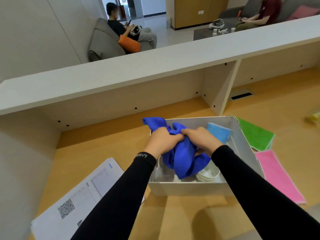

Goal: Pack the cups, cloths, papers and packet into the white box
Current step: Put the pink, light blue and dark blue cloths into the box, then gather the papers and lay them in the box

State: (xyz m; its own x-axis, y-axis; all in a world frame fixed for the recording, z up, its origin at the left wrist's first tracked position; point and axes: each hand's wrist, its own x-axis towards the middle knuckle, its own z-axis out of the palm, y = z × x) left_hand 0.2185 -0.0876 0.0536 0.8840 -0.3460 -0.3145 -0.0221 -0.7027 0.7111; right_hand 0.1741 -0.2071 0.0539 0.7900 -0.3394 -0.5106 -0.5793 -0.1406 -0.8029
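The white box [242, 142] stands on the wooden desk. Over it, my left hand [161, 142] and my right hand [201, 138] both grip a crumpled dark blue cloth [185, 160], which hangs down into the box. A light blue cloth [219, 132] leans in the box's far right corner. White cups [208, 174] are stacked at the box's near side, partly hidden by the blue cloth. Printed papers [76, 200] with a QR code lie left of the box. A green cloth [254, 134] and a pink cloth [278, 175] lie right of it.
A white shelf [121, 78] runs across above the back of the desk, with a divider panel [220, 87] at right. A blurred yellow object [314, 116] lies at the far right edge. Two people sit on sofas beyond the counter.
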